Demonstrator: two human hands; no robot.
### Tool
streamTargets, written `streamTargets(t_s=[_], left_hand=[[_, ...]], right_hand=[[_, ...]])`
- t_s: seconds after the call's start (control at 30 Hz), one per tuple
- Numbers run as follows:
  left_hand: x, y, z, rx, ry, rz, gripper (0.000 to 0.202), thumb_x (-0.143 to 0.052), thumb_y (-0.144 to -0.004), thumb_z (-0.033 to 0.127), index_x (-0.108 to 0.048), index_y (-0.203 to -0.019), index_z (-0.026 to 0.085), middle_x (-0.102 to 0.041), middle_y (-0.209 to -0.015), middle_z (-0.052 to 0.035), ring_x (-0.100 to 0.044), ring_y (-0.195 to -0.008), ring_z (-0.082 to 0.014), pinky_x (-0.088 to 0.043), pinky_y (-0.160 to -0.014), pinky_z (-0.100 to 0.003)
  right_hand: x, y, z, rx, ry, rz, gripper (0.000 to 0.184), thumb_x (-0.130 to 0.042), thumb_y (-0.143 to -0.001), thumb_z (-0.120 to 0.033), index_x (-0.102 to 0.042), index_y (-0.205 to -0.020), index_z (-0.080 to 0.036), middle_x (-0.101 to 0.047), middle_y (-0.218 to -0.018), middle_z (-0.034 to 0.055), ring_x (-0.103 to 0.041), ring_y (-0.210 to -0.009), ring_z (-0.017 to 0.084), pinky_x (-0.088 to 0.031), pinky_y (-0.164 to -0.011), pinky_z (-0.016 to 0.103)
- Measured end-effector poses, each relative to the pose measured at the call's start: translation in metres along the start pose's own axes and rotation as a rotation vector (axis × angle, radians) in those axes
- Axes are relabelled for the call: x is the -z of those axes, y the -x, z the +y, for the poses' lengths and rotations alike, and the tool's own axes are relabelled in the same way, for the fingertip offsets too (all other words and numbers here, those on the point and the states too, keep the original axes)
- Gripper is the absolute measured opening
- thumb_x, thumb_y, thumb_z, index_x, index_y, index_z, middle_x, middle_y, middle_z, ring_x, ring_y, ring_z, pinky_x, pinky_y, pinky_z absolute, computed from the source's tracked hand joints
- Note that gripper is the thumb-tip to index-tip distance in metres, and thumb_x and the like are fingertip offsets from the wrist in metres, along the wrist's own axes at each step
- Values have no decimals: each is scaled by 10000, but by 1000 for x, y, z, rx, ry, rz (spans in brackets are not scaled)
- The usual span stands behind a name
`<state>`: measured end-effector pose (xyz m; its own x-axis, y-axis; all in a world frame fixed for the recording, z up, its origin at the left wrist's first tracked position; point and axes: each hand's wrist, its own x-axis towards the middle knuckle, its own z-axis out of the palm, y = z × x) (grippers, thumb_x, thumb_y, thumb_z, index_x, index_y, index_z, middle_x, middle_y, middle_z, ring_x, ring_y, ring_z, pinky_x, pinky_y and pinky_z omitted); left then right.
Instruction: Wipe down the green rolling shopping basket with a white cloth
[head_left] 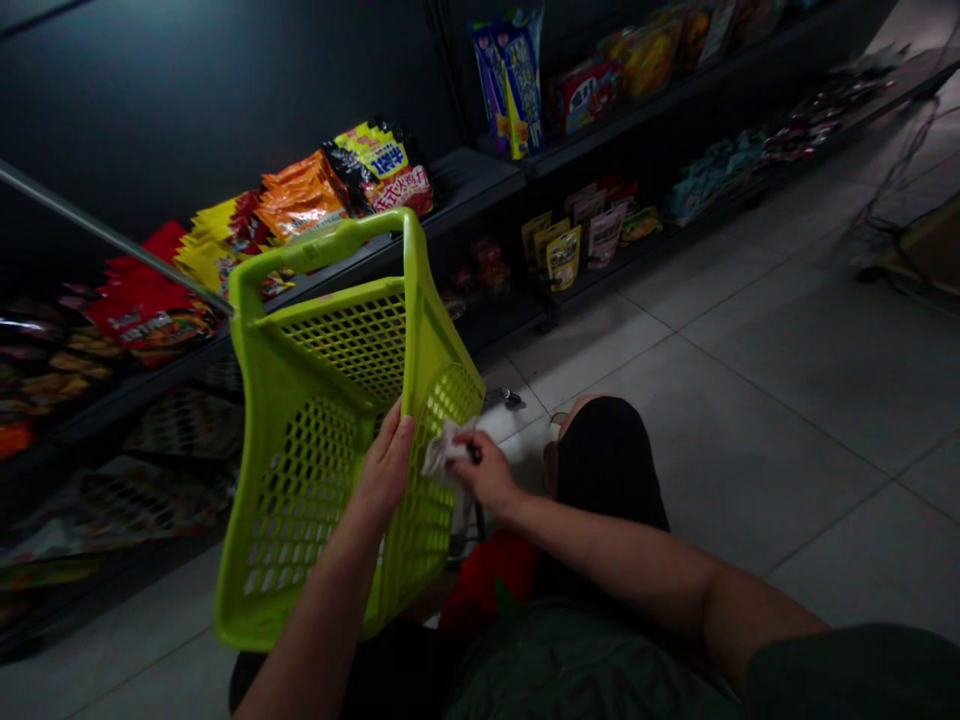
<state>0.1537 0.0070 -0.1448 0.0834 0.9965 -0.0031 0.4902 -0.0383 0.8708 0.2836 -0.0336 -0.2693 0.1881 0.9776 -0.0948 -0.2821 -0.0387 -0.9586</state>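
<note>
A lime-green plastic shopping basket [315,250] with lattice walls stands tilted in front of me, its inside facing left. My left hand [388,458] is closed over the near rim, the thumb on top and the other fingers partly hidden. Against the outer right wall, my right hand [484,472] presses a crumpled whitish cloth or tissue [444,452], pinched between its fingers. A grey metal rod [112,232] runs from the upper left to the basket's back corner.
Dark shelves [480,175] behind the basket carry several snack packets, among them red packets [154,290] and orange packets [304,195]. Yellow pouches [562,258] sit lower. Grey tile floor [750,390] stretches right, with a small caster wheel [512,398] beside the basket.
</note>
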Motion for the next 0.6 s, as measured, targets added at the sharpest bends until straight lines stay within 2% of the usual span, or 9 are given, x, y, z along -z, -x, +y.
streamTargets(t_s=[0.07,0.13,0.17,0.23,0.33,0.4,0.47,0.53,0.6], left_hand=[[-1,1,2,12,17,-4,553,-448,-1002,527,-523,-1476,251,-537,-1545,-43,-439,-1470,-224,-314,-1245,-370],[-2,0,4,10,22,1,558,-454,-1001,528,-524,-1475,241,-534,-1547,-48,-438,-1470,-227,-309,-1247,-372],[-3,-1,4,6,24,0,564,-456,-1002,526,-519,-1478,231,-527,-1552,-54,-435,-1472,-229,-303,-1249,-377],[-5,-3,3,3,32,8,568,-457,-1003,516,-515,-1480,214,-528,-1551,-65,-442,-1466,-235,-304,-1249,-389],[-5,-5,1,7,49,13,561,-460,-1003,513,-525,-1471,211,-545,-1535,-67,-464,-1448,-244,-325,-1238,-394],[-4,-5,-1,11,51,9,566,-458,-1003,525,-524,-1471,215,-544,-1535,-64,-464,-1448,-243,-335,-1232,-387],[-3,-4,-2,21,42,8,571,-454,-1006,530,-518,-1477,215,-536,-1544,-63,-452,-1457,-238,-328,-1235,-378],[-3,-3,-1,31,31,17,560,-458,-1007,516,-523,-1475,214,-530,-1550,-62,-441,-1467,-232,-316,-1242,-375],[-2,-1,1,32,24,27,538,-464,-1009,492,-537,-1466,217,-531,-1551,-57,-432,-1474,-227,-311,-1247,-373]], right_hand=[[10,-62,-8,-42,-21,280,330,-635,-706,-265,-648,-1030,-205,-652,-977,20,-586,-929,195,-483,-913,337],[9,-105,-15,-90,-30,343,331,-585,-701,-262,-632,-1021,-195,-642,-922,13,-576,-904,195,-488,-877,326],[5,-114,-16,-104,-30,329,318,-575,-691,-259,-628,-999,-196,-634,-889,6,-573,-890,195,-489,-861,320],[-8,-99,-8,-105,-28,298,271,-570,-667,-248,-615,-931,-205,-616,-840,-5,-569,-871,195,-491,-838,311],[-28,-15,23,-129,-53,207,237,-571,-645,-227,-576,-882,-225,-614,-842,-11,-576,-854,190,-495,-793,291],[-34,44,47,-223,-123,25,263,-564,-651,-221,-557,-913,-236,-611,-825,-25,-579,-771,174,-488,-701,269],[-32,73,60,-318,-160,-122,267,-564,-655,-215,-548,-920,-241,-600,-771,-40,-564,-685,159,-464,-624,250],[-21,56,56,-313,-126,-68,269,-558,-658,-222,-554,-927,-238,-607,-766,-42,-565,-684,156,-461,-620,243],[-8,0,39,-184,-48,169,285,-528,-669,-254,-565,-951,-232,-627,-827,-26,-580,-755,162,-485,-677,253]])
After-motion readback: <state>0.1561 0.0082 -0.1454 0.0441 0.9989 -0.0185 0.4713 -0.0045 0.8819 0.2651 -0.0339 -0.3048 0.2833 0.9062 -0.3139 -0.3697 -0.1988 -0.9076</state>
